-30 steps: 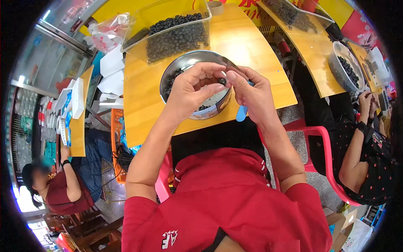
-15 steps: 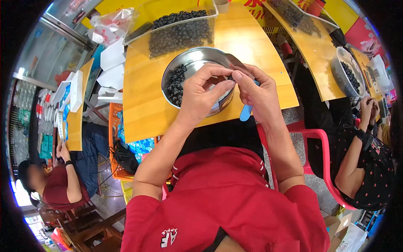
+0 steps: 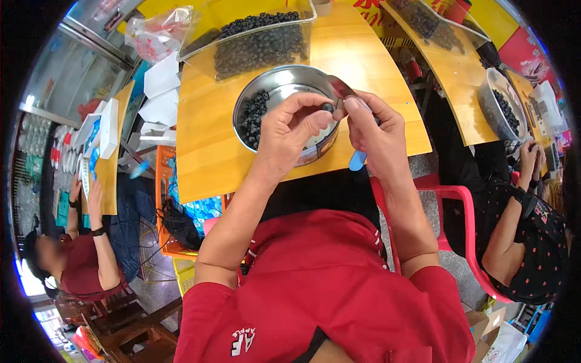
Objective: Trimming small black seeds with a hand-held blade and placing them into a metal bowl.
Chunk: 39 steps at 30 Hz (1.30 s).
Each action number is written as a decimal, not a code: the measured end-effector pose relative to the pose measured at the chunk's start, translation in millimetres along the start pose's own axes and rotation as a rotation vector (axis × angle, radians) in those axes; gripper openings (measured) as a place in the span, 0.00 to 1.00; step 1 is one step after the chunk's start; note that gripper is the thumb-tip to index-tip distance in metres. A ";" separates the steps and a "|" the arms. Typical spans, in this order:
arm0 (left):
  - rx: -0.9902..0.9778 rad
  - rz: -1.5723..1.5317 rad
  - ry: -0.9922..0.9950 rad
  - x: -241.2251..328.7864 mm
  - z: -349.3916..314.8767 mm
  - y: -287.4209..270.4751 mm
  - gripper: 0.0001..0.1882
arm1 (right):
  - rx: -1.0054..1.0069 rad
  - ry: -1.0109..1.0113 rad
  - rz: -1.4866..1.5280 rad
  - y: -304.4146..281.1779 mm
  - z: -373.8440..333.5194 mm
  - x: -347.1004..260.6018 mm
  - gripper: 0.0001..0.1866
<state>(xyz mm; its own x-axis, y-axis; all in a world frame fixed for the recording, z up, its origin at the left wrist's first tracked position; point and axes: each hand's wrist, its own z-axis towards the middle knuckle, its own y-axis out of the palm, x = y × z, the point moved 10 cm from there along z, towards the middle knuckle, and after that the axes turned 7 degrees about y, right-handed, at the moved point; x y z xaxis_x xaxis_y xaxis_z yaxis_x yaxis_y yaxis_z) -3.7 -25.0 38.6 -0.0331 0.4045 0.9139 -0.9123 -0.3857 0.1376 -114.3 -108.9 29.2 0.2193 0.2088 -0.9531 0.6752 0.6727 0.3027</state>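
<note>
Above the near right part of a round steel bowl (image 3: 243, 145), my two hands meet. Between thumb and forefinger, my left hand (image 3: 289, 130) pinches a small dark round fruit (image 3: 327, 107). My right hand (image 3: 376, 134) is closed around a knife with a blue handle (image 3: 357, 160); its blade (image 3: 341, 88) points up and left past the fingers. The right thumb is close beside the fruit, and I cannot tell whether the blade touches it. Many similar dark fruits (image 3: 255, 112) lie along the bowl's left side, and its far inner wall shows bare metal.
A clear plastic bin of dark fruits (image 3: 260, 48) stands behind the bowl on the wooden table (image 3: 203, 133). An orange crate (image 3: 163, 209) is below left. Pink chair arms (image 3: 466, 224) flank my right side. People sit at tables (image 3: 110, 175) on the left and right.
The hands have drawn slightly apart, and the dark fruit now shows in my left fingertips. The knife blade has tilted more upright. The person on the left has spread their hands.
</note>
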 end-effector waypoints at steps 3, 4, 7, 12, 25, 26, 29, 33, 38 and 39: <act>0.002 0.020 -0.015 -1.2 -0.2 -4.1 0.09 | 0.031 -0.071 -0.077 5.9 -5.0 -12.3 0.15; 0.005 0.024 -0.014 -1.5 -0.4 -4.9 0.09 | 0.030 -0.070 -0.077 6.9 -6.6 -14.6 0.15; 0.012 0.011 -0.034 -5.1 -1.1 -6.7 0.09 | -0.041 -0.121 -0.218 18.2 -10.1 -21.1 0.16; 0.016 0.024 -0.010 -4.7 -1.8 -8.1 0.08 | -0.032 -0.103 -0.240 19.3 -8.7 -16.1 0.16; 0.004 -0.032 -0.075 -11.5 -4.1 -8.3 0.10 | -0.102 -0.036 -0.284 14.9 -5.8 -11.0 0.11; 0.004 -0.032 -0.075 -11.3 -3.5 -9.3 0.10 | -0.098 -0.022 -0.231 15.1 -6.2 -9.7 0.11; -0.032 -0.105 -0.098 -10.1 -1.6 -4.8 0.10 | -0.066 -0.056 -0.174 13.3 -5.0 -7.2 0.11; -0.018 -0.094 -0.034 -0.2 -1.6 0.7 0.11 | 0.019 -0.095 -0.167 12.2 -5.6 -12.8 0.13; -0.034 -0.054 0.056 4.9 -2.5 4.3 0.11 | 0.044 -0.013 -0.097 7.3 -3.8 -1.1 0.15; -0.015 -0.073 0.014 2.7 -3.6 4.1 0.11 | 0.048 -0.004 -0.075 6.8 -4.1 -0.4 0.15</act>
<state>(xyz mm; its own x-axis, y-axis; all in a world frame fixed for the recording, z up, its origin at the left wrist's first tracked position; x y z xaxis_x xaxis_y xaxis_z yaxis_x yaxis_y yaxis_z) -9.0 -22.5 40.2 0.0283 0.4426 0.8963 -0.9185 -0.3423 0.1980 -112.7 -101.5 31.6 0.1697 0.1566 -0.9730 0.7230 0.6512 0.2309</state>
